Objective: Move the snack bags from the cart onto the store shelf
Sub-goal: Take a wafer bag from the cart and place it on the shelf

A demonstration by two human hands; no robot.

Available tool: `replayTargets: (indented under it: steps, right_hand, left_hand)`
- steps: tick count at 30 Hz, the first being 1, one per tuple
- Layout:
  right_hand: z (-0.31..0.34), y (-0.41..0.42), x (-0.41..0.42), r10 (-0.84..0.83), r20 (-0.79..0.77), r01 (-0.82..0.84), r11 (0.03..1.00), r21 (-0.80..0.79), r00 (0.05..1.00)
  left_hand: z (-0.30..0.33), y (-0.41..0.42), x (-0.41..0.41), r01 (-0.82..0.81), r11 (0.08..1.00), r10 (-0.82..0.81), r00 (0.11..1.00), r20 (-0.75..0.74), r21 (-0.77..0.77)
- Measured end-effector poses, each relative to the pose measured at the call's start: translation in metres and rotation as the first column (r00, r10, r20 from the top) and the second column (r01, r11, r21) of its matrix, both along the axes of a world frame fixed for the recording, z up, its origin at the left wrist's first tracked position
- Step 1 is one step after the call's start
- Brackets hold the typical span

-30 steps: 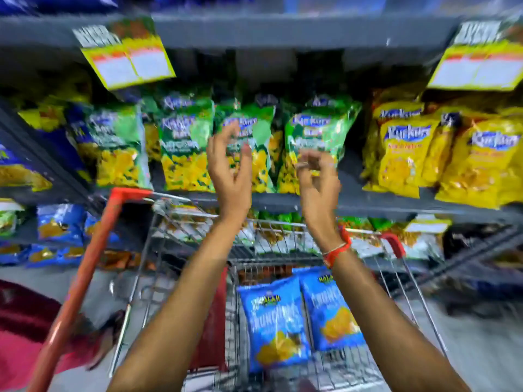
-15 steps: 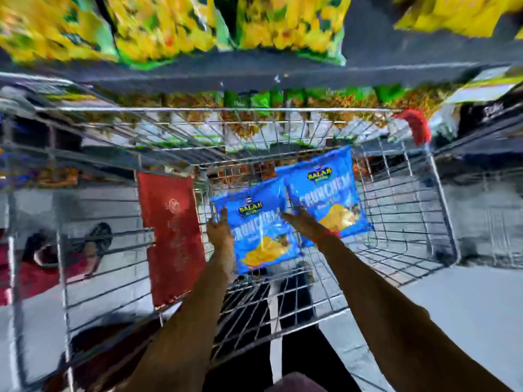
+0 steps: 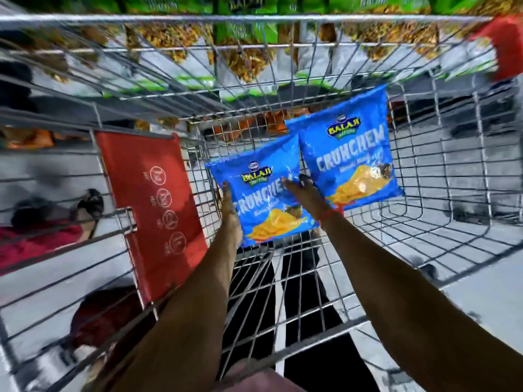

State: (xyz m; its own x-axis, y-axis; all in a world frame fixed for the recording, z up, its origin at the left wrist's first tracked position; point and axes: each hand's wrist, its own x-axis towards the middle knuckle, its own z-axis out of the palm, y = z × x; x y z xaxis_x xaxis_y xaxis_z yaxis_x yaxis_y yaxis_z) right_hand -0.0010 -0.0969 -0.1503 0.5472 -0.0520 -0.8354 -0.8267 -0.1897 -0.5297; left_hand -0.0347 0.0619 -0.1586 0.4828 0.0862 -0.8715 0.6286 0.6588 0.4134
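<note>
Two blue Balaji Crunchem snack bags lie on the wire floor of the shopping cart (image 3: 452, 154). Both my arms reach down into the cart. My left hand (image 3: 227, 205) clasps the left edge of the nearer blue bag (image 3: 268, 222), its fingers tucked behind the bag. My right hand (image 3: 304, 190) rests with fingers stretched over that bag's right edge, at the seam with the farther blue bag (image 3: 351, 154). Whether the right hand grips anything is unclear. The store shelf shows only as a blurred row of green snack bags (image 3: 249, 4) beyond the cart's far rim.
A red child-seat flap (image 3: 152, 199) hangs inside the cart on the left. Outside the cart at left is another person's foot in a black sandal (image 3: 89, 205) with red cloth. A red corner cap (image 3: 506, 49) marks the cart's far right rim. Grey floor lies to the right.
My hands have dropped from the green bags on the shelf into the cart and come to the nearer blue bag. My view has tipped down from the shelf to the cart.
</note>
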Motion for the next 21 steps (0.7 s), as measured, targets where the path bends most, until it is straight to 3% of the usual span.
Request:
replayTargets:
  steps: [4,8,10,13,16,19,21]
  right_hand:
    - [0.007,0.001,-0.003,-0.01,0.078,0.0,0.991,0.131,0.997]
    - [0.038,0.005,0.003,-0.023,0.074,0.012,0.99,0.144,0.997]
    - [0.069,0.003,0.009,0.036,0.047,-0.039,0.997,0.067,0.998]
    - [0.11,0.004,0.02,0.069,0.127,-0.074,0.997,0.034,0.99]
    - [0.161,0.01,0.033,-0.167,0.294,0.096,0.965,0.242,0.941]
    - [0.215,0.009,0.041,-0.193,0.427,0.019,0.925,0.379,0.883]
    - [0.26,0.005,0.042,-0.168,0.527,-0.049,0.927,0.372,0.833]
  left_hand:
    - [0.014,0.002,-0.003,0.052,0.999,-0.052,0.999,-0.002,-0.015]
    - [0.05,0.006,0.009,0.008,1.0,-0.008,0.999,0.032,-0.014]
    - [0.071,0.008,0.017,0.002,0.999,-0.004,0.999,0.037,0.047]
    - [0.113,0.009,0.029,-0.027,0.994,0.012,0.991,0.136,0.109]
    - [0.163,0.005,0.032,-0.107,0.977,0.051,0.957,0.287,0.183]
    - [0.221,-0.001,0.039,-0.19,0.964,0.096,0.902,0.421,0.186]
    - [0.264,-0.005,0.043,-0.257,0.953,0.139,0.841,0.522,0.16]
